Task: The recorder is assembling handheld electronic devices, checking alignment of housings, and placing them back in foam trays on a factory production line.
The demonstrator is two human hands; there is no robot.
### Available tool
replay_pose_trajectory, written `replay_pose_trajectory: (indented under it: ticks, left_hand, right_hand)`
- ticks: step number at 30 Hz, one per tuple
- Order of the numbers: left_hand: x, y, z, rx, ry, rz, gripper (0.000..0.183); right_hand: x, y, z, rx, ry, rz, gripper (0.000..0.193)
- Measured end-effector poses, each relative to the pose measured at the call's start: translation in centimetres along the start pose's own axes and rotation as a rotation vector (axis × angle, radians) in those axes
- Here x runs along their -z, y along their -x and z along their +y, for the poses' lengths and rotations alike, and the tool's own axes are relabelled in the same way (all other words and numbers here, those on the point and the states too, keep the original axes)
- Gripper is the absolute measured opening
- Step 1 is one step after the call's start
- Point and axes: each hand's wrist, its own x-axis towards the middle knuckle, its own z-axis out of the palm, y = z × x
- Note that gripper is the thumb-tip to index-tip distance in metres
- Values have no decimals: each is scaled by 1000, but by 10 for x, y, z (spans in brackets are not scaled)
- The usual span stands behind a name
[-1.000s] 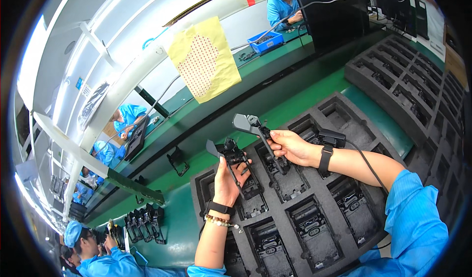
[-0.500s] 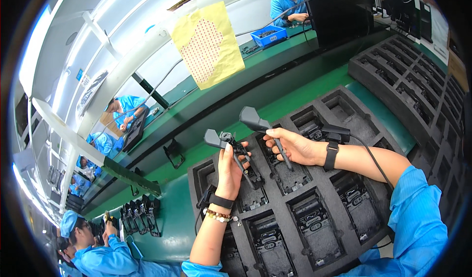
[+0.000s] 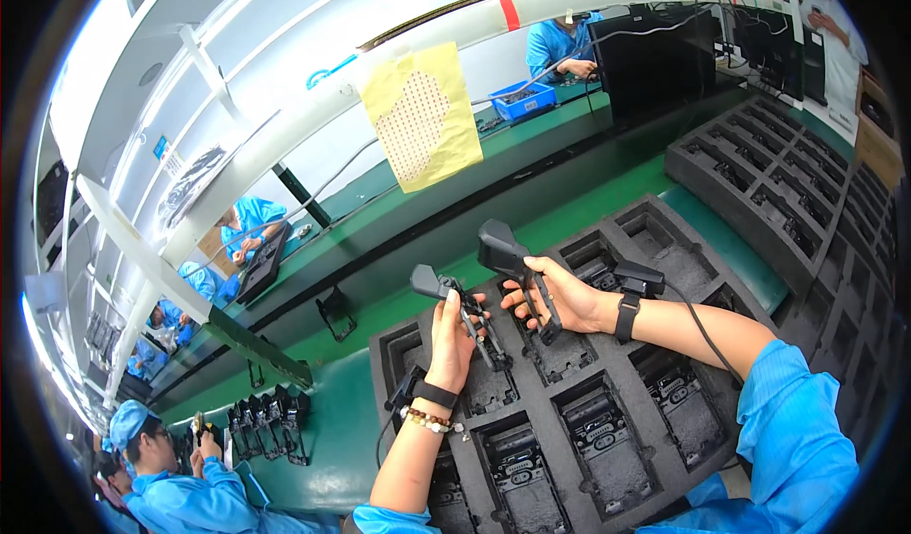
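Note:
My left hand (image 3: 451,342) is closed on a black plastic device housing (image 3: 462,311), a slim frame with a wedge-shaped head, tilted above the foam tray. In my right hand (image 3: 560,297) is a similar black housing (image 3: 508,254), its broad head pointing up and left and its narrow frame hanging below the fingers. The two parts are close together but apart. Beneath them lies a dark grey foam tray (image 3: 549,382) with rectangular pockets, several holding black frames with metallic inner parts. Fingers and palms hide part of both housings.
More loaded foam trays (image 3: 759,169) are stacked at the right. Several black housings (image 3: 270,425) stand in a row on the green table at left. A co-worker (image 3: 171,468) in blue sits beyond them. A yellow sheet (image 3: 427,121) hangs from the white rail ahead. Cables run along my forearms.
The right housing has turned, so more of its frame shows below my fingers. The left housing is still held, at a slightly different angle. The whole view has shifted slightly.

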Motion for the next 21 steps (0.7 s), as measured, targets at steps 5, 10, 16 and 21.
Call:
replay_pose_trajectory:
  ticks: [5,10,16,21]
  left_hand:
    - [-7,4,3,-89,61,72,42]
    - [-20,22,22,108,517,-68,36]
    - [-31,29,5,-30,147,103,36]
    - [-25,27,6,148,232,54,34]
  right_hand:
    - [-4,-8,5,86,35,-22,66]
    - [-17,-2,1,219,29,52,61]
    - [-22,6,7,193,66,116,59]
    - [-17,7,3,171,67,90,71]
